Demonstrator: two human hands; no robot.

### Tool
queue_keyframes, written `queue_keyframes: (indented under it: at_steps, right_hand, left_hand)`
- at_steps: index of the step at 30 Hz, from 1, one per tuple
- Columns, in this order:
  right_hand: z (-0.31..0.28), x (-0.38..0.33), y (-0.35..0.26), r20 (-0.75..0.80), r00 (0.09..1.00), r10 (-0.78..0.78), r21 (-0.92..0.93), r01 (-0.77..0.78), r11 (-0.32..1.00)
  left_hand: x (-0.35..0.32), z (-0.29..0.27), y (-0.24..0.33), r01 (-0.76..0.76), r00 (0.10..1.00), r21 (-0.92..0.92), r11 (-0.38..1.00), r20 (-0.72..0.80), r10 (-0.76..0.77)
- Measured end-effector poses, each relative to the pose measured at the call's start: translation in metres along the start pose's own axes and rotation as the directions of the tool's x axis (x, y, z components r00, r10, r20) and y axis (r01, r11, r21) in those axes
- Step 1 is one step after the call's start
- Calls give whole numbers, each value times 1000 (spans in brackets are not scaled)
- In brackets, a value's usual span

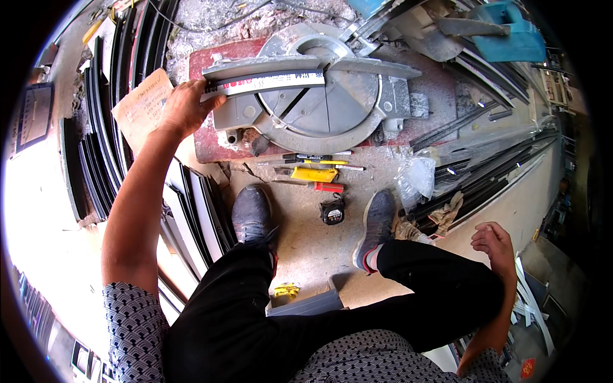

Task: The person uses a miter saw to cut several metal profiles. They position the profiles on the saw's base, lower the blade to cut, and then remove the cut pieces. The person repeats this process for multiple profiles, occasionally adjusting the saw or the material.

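My left hand (187, 107) is closed on the left end of a strip of profile (268, 82), dark along its edge with a white printed face. The strip lies along the metal fence (255, 65) of a mitre saw, on its round grey turntable (319, 105). Its right end stops near the middle of the saw. My right hand (493, 244) hangs beside my right knee, fingers loosely bent and nothing visible in them. The saw stands on a worn red board (207, 137).
Between my shoes lie a black tape measure (332, 210), a red-handled screwdriver (327, 187), a yellow-handled tool (314, 174) and pens. Dark profiles (96, 108) stack at the left, with a cardboard piece (142, 105). More profiles (485, 172) and a glove (447, 214) lie right. A teal tool (511, 38) is upper right.
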State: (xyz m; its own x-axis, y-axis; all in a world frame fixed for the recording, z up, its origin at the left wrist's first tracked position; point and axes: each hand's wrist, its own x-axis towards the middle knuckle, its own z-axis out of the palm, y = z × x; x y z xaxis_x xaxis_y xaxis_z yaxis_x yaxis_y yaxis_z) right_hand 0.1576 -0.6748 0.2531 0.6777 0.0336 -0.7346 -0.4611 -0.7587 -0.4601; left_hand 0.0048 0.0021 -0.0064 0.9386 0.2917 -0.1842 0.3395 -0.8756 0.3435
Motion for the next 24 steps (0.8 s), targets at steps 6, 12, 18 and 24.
queue_keyframes:
  at_steps: [6,12,18,24]
  right_hand:
    - [-1,-1,0,14,1000,-13,-20,14,1000]
    - [3,-2,-5,-9,999,-36,-62,35,997]
    - [9,-3,-17,-59,989,-134,-117,127,985]
    - [3,15,-56,-266,883,-387,-184,348,919]
  left_hand:
    - [2,-1,5,22,1000,4,1000,-15,-22]
    - [1,4,1,16,999,14,1000,-52,-15]
    - [1,6,1,22,998,14,1000,-52,-21]
    - [4,5,5,57,998,-1,998,-25,-57]
